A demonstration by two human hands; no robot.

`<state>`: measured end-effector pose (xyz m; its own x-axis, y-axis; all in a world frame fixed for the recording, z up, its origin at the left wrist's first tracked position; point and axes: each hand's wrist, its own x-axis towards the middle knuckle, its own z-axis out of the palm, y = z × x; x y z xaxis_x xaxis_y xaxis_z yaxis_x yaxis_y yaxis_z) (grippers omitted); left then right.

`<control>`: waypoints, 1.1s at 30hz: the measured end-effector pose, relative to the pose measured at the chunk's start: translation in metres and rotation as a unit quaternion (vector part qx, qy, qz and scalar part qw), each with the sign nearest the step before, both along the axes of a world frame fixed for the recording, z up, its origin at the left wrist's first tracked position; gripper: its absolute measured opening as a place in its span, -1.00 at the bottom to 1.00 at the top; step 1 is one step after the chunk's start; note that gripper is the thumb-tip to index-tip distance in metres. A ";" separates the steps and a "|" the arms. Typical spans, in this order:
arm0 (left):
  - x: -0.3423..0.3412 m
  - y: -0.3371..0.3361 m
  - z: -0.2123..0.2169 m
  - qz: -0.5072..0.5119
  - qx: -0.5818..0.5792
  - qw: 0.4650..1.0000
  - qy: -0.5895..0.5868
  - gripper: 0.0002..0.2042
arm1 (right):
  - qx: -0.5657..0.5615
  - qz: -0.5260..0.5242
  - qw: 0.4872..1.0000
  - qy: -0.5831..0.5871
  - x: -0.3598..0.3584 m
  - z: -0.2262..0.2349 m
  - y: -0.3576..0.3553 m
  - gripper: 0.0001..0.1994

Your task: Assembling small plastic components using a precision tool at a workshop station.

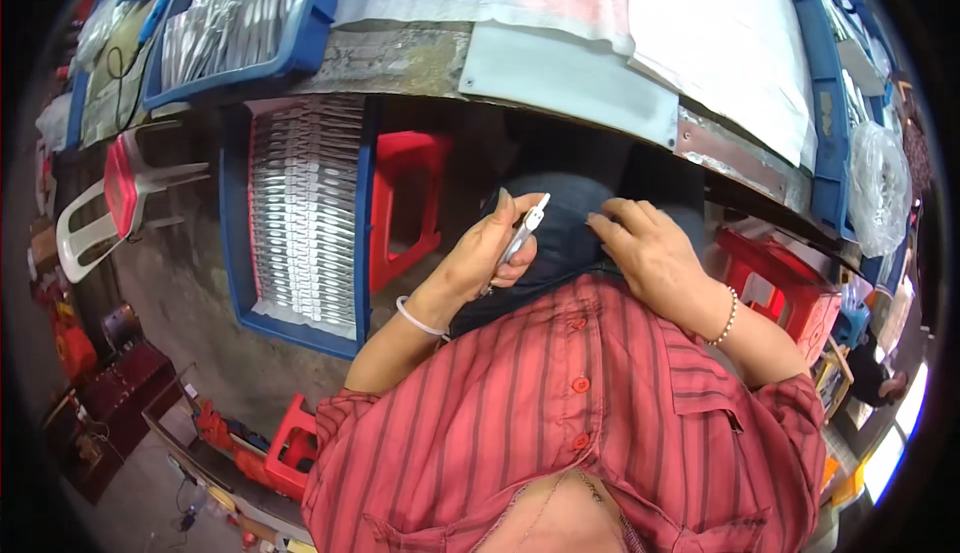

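My left hand (485,251), with a pale band at its wrist, is closed around a slim silver-and-white metal piece (520,240). The piece points up and away from me, its white tip above my fingers; its exact kind is unclear, and part of it is hidden in my palm. My right hand (648,251) lies over my dark-clothed lap, fingers loosely bent and apart, holding nothing that I can see. Left of my left hand, a blue tray (238,283) holds tightly lined-up rows of slim silver metal pieces (300,213) with white middles.
A worktable (560,68) with white sheets (715,28) spans the far side. On it stand a blue crate (310,23) of slim metal pieces and, right, another blue crate (830,123) beside a clear plastic bag (880,188). Red stools (430,208) and a white-and-red chair (120,183) stand lower.
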<state>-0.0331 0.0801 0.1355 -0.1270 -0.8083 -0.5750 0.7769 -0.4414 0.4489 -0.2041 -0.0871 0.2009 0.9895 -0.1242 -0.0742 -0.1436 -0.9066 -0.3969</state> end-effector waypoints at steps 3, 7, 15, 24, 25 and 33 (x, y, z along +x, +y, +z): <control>-0.002 0.016 0.007 -0.025 0.023 0.991 -0.131 -0.30 | 0.106 0.084 0.984 -0.113 0.029 0.009 0.021 -0.56; 0.001 0.018 0.012 -0.060 -0.048 0.982 -0.174 -0.11 | 0.054 0.147 0.982 -0.109 0.056 0.002 0.044 -0.76; 0.062 0.059 0.019 -0.044 -0.114 0.991 0.044 -0.20 | 0.236 0.236 0.940 -0.073 0.102 0.006 0.048 -0.78; 0.077 0.091 -0.009 0.343 0.018 0.907 -0.243 -0.74 | 0.455 -0.048 0.886 -0.079 0.189 -0.042 0.102 -0.88; 0.087 0.093 0.006 0.353 0.043 0.900 -0.253 -0.79 | 0.468 -0.044 0.882 -0.030 0.198 -0.036 0.106 -0.87; 0.221 0.133 -0.023 0.453 0.114 0.810 -0.355 -0.82 | 0.286 0.038 0.953 -0.097 0.185 -0.018 0.081 -0.75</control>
<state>0.1878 0.2129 0.1122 0.8868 -0.2475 -0.3902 0.4097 0.0305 0.9117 -0.0190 -0.0063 0.1831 0.9960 -0.0454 0.0765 0.0400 -0.5397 -0.8409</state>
